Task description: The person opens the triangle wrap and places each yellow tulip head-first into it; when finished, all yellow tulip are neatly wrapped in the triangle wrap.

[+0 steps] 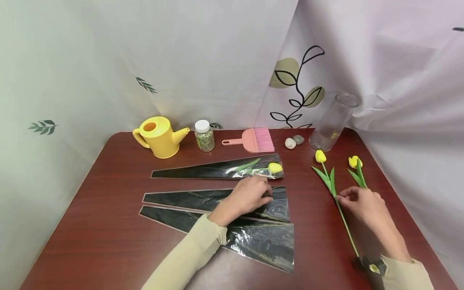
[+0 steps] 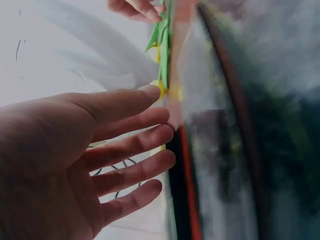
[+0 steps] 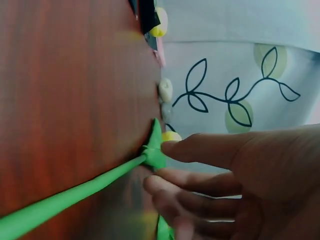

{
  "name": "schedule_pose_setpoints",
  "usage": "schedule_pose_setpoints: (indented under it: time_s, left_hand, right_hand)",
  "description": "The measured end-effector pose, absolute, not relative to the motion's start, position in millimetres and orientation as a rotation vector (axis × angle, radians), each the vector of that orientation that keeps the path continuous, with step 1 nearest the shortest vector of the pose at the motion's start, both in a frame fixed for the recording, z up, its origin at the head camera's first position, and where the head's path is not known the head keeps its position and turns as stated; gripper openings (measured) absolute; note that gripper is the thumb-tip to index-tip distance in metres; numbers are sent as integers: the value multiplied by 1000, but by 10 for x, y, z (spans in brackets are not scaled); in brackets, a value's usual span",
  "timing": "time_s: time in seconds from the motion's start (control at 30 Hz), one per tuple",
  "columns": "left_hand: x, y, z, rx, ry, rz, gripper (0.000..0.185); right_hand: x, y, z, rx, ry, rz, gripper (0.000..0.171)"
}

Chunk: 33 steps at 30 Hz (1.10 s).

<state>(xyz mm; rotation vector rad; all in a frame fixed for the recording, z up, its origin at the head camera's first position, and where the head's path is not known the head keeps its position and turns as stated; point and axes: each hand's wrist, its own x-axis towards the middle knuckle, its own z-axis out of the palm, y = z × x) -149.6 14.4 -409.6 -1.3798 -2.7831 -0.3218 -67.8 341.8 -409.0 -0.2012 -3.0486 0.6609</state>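
Observation:
My left hand (image 1: 251, 194) is over the middle dark clear-fronted flower sleeve (image 1: 203, 198), its fingers apart and holding nothing in the left wrist view. A yellow tulip (image 1: 274, 168) lies in the back sleeve (image 1: 203, 171); another sleeve (image 1: 264, 241) lies at the front. On the right, my right hand (image 1: 366, 205) is beside the green stem of a yellow tulip (image 1: 320, 156) lying on the table. Its thumb and forefinger are near the leaf base, with a gap between them in the right wrist view. Another yellow tulip (image 1: 355, 162) lies farther right, its stem hidden behind the hand.
Along the back stand a yellow watering can (image 1: 164, 139), a capped jar of green bits (image 1: 205, 139) and a clear glass vase (image 1: 330, 125). Between them lie a pink brush and dustpan (image 1: 253, 141) and two stones (image 1: 290, 143). White cloth (image 1: 203, 60) hangs behind the table.

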Motion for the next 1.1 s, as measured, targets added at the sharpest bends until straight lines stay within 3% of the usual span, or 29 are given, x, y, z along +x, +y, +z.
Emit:
schedule_pose_setpoints:
  time_s: [0.27, 0.6, 1.1]
  left_hand:
    - [-1386, 146, -4272, -1305, -2856, -367, 25]
    - [-1338, 207, -4324, -1287, -2725, -298, 7]
    - [-1361, 206, -4339, -1245, -2706, -412, 4]
  right_hand:
    - [-519, 3412, -4190, -235, -3099, 696, 19]
    - [-446, 3422, -4212, -255, -3068, 727, 21]
    - [-501, 3418, -4207, -290, -3101, 875, 18]
